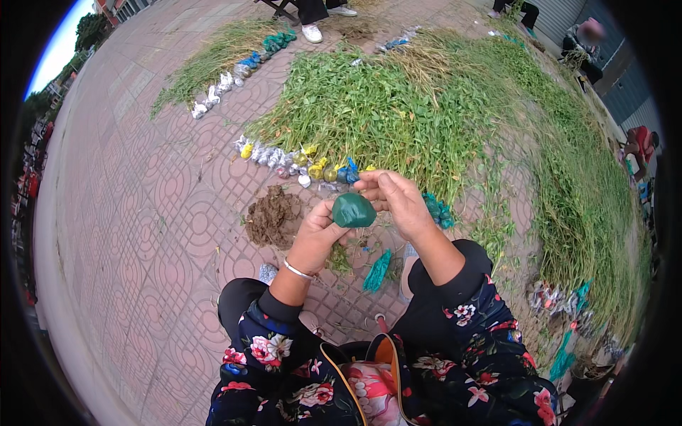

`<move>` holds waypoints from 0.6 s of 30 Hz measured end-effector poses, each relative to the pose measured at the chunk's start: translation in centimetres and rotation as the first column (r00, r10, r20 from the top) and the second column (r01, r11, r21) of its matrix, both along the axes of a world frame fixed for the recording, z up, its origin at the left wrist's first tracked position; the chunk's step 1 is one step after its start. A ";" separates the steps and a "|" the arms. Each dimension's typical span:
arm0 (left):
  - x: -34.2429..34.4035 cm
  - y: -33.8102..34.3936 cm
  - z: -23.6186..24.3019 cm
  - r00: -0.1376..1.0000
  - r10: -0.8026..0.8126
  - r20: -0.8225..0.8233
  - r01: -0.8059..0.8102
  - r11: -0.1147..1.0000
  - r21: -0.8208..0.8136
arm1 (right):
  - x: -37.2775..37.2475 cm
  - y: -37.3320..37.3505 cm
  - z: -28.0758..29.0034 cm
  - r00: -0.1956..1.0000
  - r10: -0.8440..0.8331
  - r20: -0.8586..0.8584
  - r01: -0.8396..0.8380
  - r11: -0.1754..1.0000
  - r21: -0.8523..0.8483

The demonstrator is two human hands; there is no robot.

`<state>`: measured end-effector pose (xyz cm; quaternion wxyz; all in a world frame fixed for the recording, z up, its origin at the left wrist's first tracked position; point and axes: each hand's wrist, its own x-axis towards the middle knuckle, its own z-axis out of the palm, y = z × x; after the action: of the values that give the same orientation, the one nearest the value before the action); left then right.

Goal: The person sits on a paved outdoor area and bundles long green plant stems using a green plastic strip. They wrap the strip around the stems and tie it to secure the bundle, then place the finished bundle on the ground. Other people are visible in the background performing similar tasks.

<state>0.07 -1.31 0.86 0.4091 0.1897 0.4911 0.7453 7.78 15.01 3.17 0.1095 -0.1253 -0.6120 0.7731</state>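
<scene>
Left hand [320, 228] is closed around a rounded lump wrapped in shiny dark-green plastic [354, 211], held out in front of me. Its slightly longer axis runs roughly left to right, no obvious pointy end. My right hand [401, 202] is loosely curled at its right side; can't tell if those fingers grip any plastic. Below: crumpled teal plastic bag [377, 272], brown mud pile [273, 216], then leafy green plants [383, 106].
</scene>
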 end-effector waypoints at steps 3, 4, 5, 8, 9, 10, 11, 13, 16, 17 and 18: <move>-0.1 -0.2 -0.3 0.949 0.027 -0.313 -0.054 0.996 -0.077 | 0.3 -0.1 0.2 1.000 0.022 0.010 -0.023 0.998 0.062; -0.1 -0.1 -0.6 0.929 0.049 -0.367 -0.087 0.992 -0.089 | 0.4 -0.2 0.2 1.000 0.027 0.011 -0.028 0.996 0.090; -0.1 0.0 -1.1 0.905 0.068 -0.421 -0.120 0.988 -0.099 | 0.3 -0.3 0.0 0.998 -0.010 -0.067 0.022 0.982 0.187; 0.1 0.2 -1.7 0.875 0.058 -0.481 -0.143 0.980 -0.141 | 0.1 -0.8 -0.5 0.968 -0.046 -0.248 0.151 0.893 0.424; 0.3 0.3 -1.8 0.873 0.047 -0.485 -0.140 0.978 -0.157 | 0.1 -1.2 -0.3 0.963 -0.028 -0.268 0.159 0.860 0.484; 0.5 0.4 -1.9 0.877 0.053 -0.478 -0.147 0.976 -0.161 | 0.1 -1.6 -0.3 0.958 -0.009 -0.286 0.169 0.823 0.542; 0.7 0.5 -2.0 0.880 0.060 -0.470 -0.154 0.974 -0.164 | -0.1 -2.1 -0.6 0.968 0.007 -0.250 0.141 0.811 0.568; 0.9 0.6 -2.1 0.889 0.065 -0.454 -0.157 0.973 -0.167 | -0.3 -2.7 -1.1 0.984 0.029 -0.175 0.087 0.782 0.618; 0.9 0.6 -1.6 0.894 0.059 -0.444 -0.157 0.970 -0.186 | -0.6 -2.4 -1.2 0.986 0.034 -0.163 0.063 0.830 0.555; 0.9 0.5 -1.1 0.891 0.050 -0.452 -0.158 0.966 -0.205 | -0.6 -2.3 -1.4 0.985 0.036 -0.167 0.062 0.836 0.545; 0.9 0.5 -0.6 0.889 0.039 -0.457 -0.157 0.962 -0.222 | -0.6 -2.0 -1.3 0.986 0.012 -0.168 0.074 0.864 0.498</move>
<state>0.95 -0.79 0.28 0.2673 0.2771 0.6720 0.6325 7.18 13.01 1.87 0.2011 -0.0377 -0.7789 0.5929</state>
